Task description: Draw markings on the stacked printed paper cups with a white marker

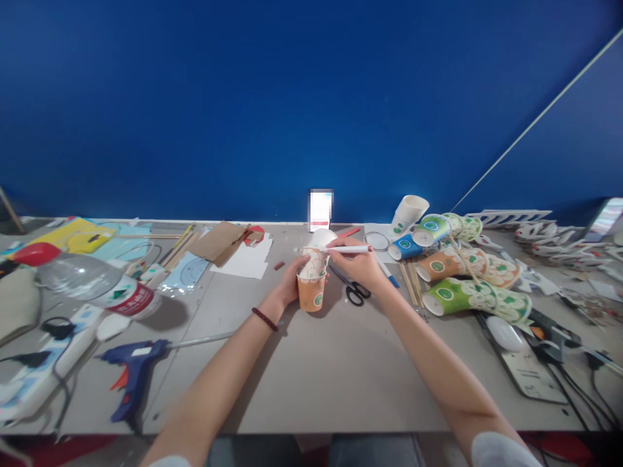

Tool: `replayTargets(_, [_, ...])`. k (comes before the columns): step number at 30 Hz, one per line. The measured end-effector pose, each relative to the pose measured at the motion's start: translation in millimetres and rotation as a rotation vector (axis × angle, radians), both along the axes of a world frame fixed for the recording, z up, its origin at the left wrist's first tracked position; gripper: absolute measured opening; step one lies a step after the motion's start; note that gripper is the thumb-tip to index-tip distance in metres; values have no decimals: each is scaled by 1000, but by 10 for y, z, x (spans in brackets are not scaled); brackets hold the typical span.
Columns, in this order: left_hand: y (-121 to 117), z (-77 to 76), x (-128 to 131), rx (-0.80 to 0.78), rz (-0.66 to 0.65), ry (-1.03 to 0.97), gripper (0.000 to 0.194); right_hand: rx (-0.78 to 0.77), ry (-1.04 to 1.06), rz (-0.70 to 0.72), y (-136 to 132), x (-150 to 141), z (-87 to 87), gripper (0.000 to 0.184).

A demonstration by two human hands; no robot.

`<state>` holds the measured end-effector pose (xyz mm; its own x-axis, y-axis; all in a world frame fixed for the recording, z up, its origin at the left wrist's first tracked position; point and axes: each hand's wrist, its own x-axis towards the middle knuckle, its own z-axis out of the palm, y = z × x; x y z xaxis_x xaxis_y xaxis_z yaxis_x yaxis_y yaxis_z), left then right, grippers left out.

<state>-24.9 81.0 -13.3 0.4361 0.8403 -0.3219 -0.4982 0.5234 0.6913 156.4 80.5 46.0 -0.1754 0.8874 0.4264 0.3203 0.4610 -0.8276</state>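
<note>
In the head view, my left hand (291, 280) is closed around the side of an orange paper cup (309, 297). A pale paper cup with a scalloped pattern (313, 264) rises from it, with a white rim at the far end. My right hand (351, 258) grips a white marker with a red end (357, 249) in a writing hold. The marker's tip side points left, over the pale cup; whether it touches is not clear. Black scissors (357, 294) lie just right of the cups, below my right hand.
A phone (320, 211) stands against the blue wall. To the left are a bottle (104, 283), a blue glue gun (136, 373) and a power strip (58, 363). Decorated cup assemblies (479, 299), wooden sticks (413, 285) and stacked white cups (410, 211) occupy the right.
</note>
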Motion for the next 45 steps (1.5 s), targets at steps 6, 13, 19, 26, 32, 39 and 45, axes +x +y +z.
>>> replayTargets(6, [-14,14,3,1,9,-1,41,18,-18,21,5,11,0,8])
replayTargets(13, [-17,28,3,-12,6,-1,42,13,-17,-13,6,-4,5,10])
replayTargets(19, [-13,23,3,-6,3,-1,42,12,-17,-3,10,2,-4,10])
replayTargets(26, [-15,28,-3,-17,-2,-6,43,12,-18,11,18,10,-17,8])
replayTargets(32, [-15,26,-9,-13,-1,-16,43,16,-8,-6,24,11,-20,8])
replayTargets(39, [-2,7,-7,24,-4,-17,42,20,9,-9,7,3,5,9])
replayTargets(45, [4,-14,-7,35,1,-18,43,16,19,-1,0,2,12,9])
